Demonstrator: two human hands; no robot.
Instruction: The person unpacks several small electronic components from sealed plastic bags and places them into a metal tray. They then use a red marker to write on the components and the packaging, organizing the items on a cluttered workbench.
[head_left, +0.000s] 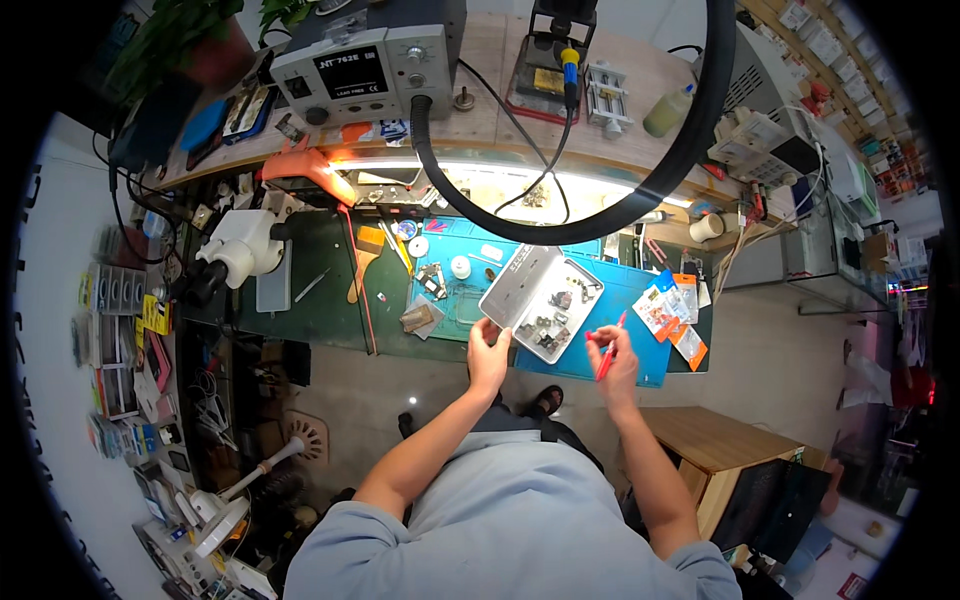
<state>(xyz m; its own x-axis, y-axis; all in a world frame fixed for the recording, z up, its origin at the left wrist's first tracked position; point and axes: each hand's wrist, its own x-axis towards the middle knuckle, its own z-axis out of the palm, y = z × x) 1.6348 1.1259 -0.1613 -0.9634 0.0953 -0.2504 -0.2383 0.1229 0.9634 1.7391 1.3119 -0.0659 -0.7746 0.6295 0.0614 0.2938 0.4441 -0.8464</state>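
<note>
A white, hinged box (pixel 549 357) stands with its lid (pixel 512 286) tipped back to the left, on the blue mat near the bench's front edge. Several small metal and dark parts (pixel 552 328) lie loose inside it. My left hand (pixel 488 360) pinches the box at its near left corner, thumb on the rim. Just right of the box, my right hand (pixel 616 364) is closed round slim red tweezers (pixel 605 366), held above the mat. Part of the tweezers is hidden by the fingers.
Orange-and-white packets (pixel 675 312) lie to the right on the blue mat (pixel 640 360). A wood-handled brush (pixel 364 262), a small white jar (pixel 460 267) and a white microscope (pixel 240 248) are to the left. A thick black hose (pixel 560 234) loops over the bench from a grey soldering station (pixel 370 75).
</note>
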